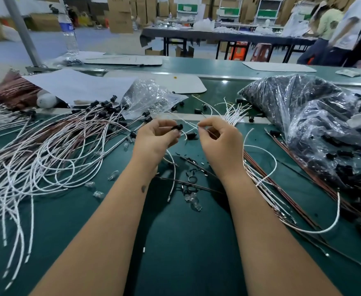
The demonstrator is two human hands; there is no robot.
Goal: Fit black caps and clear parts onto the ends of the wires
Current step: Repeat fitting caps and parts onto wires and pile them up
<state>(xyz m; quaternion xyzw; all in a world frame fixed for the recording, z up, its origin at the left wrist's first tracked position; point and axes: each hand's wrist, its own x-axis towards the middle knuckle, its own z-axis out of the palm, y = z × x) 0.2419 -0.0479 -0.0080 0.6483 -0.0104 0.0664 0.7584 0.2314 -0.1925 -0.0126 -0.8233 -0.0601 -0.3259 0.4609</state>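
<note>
the left hand (pixel 157 136) pinches a black cap (pixel 178 127) between thumb and curled fingers, just above the green mat (pixel 188 242). the right hand (pixel 219 138) pinches the end of a white wire (pixel 189 124) in its fingertips, the tip aimed at the cap and just short of it, with a fan of more white wires (pixel 235 113) sticking up behind its fingers.

to do this well, i judge the wire tip should be lined up straight with the cap's hole and held close to its end so it does not bend. whether the tip is already inside cannot be told.

left of the cap lies a heap of capped wires (pixel 53 146); beyond it a clear bag (pixel 147 97); right of it a big bag of black caps (pixel 303 116). below the cap, loose clear parts (pixel 193 200) and black bits lie on the mat. a loose cap (pixel 191 136) sits just under the hands, and stray wires could snag.
</note>
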